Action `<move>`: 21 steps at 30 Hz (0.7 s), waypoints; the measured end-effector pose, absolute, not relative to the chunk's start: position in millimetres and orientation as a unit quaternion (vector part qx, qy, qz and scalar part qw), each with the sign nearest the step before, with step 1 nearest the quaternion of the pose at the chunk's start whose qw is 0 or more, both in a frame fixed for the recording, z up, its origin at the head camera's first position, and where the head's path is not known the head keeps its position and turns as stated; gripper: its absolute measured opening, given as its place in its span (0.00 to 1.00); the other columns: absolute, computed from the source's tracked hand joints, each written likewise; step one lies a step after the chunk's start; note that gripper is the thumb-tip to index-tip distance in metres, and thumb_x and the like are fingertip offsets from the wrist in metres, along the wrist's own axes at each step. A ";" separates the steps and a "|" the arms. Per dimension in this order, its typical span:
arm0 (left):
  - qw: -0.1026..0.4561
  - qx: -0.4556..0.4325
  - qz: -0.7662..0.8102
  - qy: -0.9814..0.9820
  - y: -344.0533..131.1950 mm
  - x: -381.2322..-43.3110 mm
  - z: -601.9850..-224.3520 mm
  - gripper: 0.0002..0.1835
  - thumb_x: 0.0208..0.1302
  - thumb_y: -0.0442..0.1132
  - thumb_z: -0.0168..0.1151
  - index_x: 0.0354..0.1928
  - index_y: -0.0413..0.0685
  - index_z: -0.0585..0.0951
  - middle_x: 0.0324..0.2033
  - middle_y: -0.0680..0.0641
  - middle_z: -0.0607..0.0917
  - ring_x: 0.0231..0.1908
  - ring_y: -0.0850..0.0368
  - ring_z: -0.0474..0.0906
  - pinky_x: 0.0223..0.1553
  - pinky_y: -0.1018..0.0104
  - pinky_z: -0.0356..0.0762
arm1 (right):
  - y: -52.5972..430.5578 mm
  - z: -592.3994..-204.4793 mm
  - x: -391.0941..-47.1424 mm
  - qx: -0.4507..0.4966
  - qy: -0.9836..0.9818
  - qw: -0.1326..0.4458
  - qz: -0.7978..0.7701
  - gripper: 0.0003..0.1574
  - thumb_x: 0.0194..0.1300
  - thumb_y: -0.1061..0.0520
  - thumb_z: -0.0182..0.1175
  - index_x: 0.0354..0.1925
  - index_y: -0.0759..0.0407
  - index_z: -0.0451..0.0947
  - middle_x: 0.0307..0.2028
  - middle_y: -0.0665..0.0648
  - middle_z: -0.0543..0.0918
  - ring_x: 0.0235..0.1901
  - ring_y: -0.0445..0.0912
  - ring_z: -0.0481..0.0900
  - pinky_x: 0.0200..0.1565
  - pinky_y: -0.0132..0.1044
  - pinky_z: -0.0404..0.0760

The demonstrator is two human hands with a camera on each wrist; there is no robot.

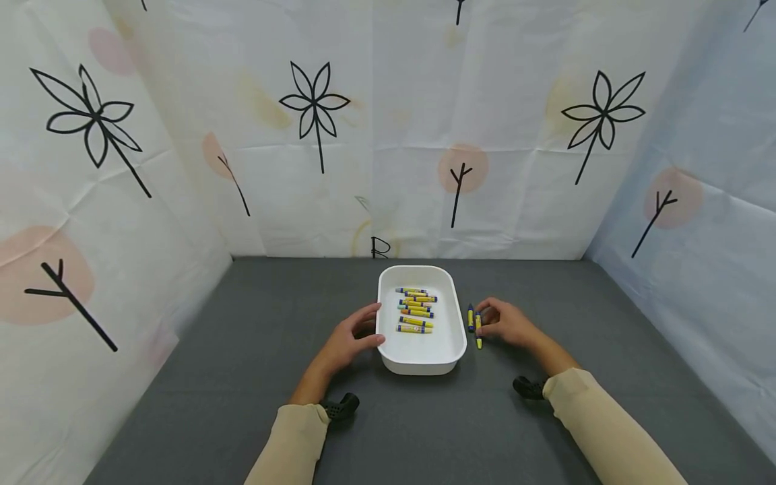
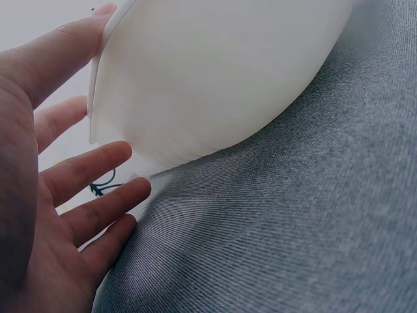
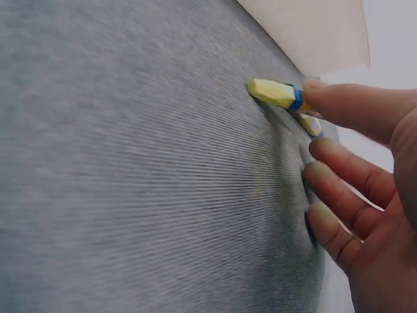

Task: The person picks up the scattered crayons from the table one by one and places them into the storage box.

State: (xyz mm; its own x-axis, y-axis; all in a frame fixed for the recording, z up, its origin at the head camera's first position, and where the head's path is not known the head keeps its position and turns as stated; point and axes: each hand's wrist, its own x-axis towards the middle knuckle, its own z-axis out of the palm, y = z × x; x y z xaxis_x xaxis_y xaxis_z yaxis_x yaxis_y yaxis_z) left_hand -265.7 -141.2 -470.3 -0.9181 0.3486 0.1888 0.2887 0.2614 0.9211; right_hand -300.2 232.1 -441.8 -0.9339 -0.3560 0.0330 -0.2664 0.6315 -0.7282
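A white plastic tray (image 1: 421, 367) stands on the grey cloth, with several yellow-and-blue-wrapped crayons (image 1: 415, 312) lying crosswise in a loose column inside it. At its left side is my left hand (image 1: 350, 340); the thumb and index finger touch the rim (image 2: 98, 72), while the other fingers spread loosely beside the outer wall. Just right of the tray, my right hand (image 1: 508, 325) pinches a yellow crayon (image 3: 273, 94) between thumb and forefinger, though the forefinger is mostly hidden in the right wrist view. A dark blue crayon (image 1: 470, 318) lies between that crayon and the tray.
Grey cloth (image 1: 291, 296) covers the table. White fabric walls (image 1: 400, 121) printed with black plant drawings enclose its back and both sides. A black strap piece shows at each wrist, by the beige sleeves (image 1: 294, 441).
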 end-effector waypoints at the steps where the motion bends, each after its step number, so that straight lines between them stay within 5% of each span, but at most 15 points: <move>1: 0.026 0.200 0.574 0.793 -141.1 -265.8 -470.3 0.37 0.61 0.43 0.68 0.71 0.52 0.66 0.63 0.44 0.74 0.61 0.45 0.71 0.60 0.42 0.65 | 231.6 -442.0 -298.2 -0.170 0.899 0.052 -0.401 0.25 0.56 0.65 0.70 0.51 0.68 0.73 0.37 0.62 0.83 0.36 0.53 0.80 0.35 0.43 0.78; 8: 0.030 0.194 0.578 0.792 -141.2 -265.0 -469.8 0.35 0.62 0.39 0.67 0.71 0.54 0.67 0.64 0.42 0.73 0.61 0.44 0.70 0.61 0.40 0.64 | 228.7 -444.3 -285.9 -0.162 0.872 0.032 -0.460 0.27 0.58 0.70 0.66 0.56 0.70 0.71 0.38 0.64 0.83 0.36 0.53 0.83 0.32 0.42 0.80; 15: 0.041 0.195 0.576 0.793 -140.8 -266.5 -469.8 0.36 0.63 0.33 0.64 0.72 0.43 0.62 0.65 0.34 0.69 0.63 0.36 0.67 0.60 0.36 0.61 | 227.8 -447.1 -282.7 -0.171 0.852 -0.008 -0.494 0.28 0.57 0.73 0.64 0.57 0.73 0.71 0.36 0.67 0.81 0.34 0.53 0.83 0.33 0.39 0.81; 21: 0.027 0.199 0.575 0.793 -141.4 -266.0 -471.3 0.36 0.62 0.37 0.66 0.71 0.49 0.65 0.64 0.40 0.72 0.61 0.41 0.70 0.60 0.38 0.64 | 225.3 -437.0 -285.6 -0.169 0.850 -0.037 -0.497 0.23 0.61 0.70 0.63 0.55 0.73 0.74 0.40 0.69 0.81 0.38 0.57 0.81 0.34 0.38 0.81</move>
State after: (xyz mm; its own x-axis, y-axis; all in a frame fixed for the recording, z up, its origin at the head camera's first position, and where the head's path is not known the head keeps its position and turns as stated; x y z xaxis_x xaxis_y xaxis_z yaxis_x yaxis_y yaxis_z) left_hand -266.0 -141.4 -471.3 -0.9193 0.3470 0.1859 0.2847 0.2598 0.9227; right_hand -285.6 225.3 -437.0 -0.9399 -0.2507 0.2319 -0.3250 0.4477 -0.8330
